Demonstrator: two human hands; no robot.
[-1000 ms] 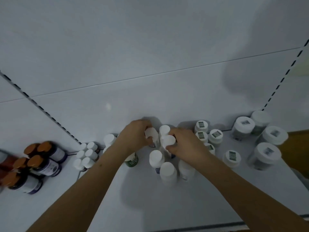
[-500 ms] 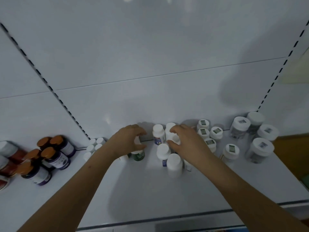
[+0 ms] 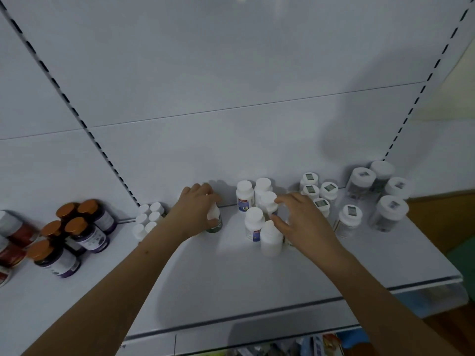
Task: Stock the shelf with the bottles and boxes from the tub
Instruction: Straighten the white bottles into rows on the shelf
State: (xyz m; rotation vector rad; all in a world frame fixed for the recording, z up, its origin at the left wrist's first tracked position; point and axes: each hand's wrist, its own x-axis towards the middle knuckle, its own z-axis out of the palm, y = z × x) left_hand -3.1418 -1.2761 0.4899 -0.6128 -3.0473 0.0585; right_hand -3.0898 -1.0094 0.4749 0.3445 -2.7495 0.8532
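A cluster of white bottles with blue labels (image 3: 253, 223) stands upright near the back of the white shelf (image 3: 231, 278). My left hand (image 3: 196, 210) grips a small white bottle with a green label (image 3: 214, 218) to the left of that cluster. My right hand (image 3: 298, 220) hovers at the cluster's right side, fingers spread and relaxed, its fingertips at a white bottle (image 3: 268, 204). Whether they touch it is unclear. The tub is out of view.
Small white bottles (image 3: 147, 219) sit at the back left. Orange-capped dark bottles (image 3: 77, 232) and red ones (image 3: 12, 237) fill the left shelf. Stickered white bottles (image 3: 320, 196) and wide jars (image 3: 380, 199) stand at the right. Slotted uprights (image 3: 77, 114) flank the back panel.
My head has tilted up, so the shelf sits lower in view. My right hand has let go of the white bottles and opened. My left hand has shifted left onto the green-labelled bottle.
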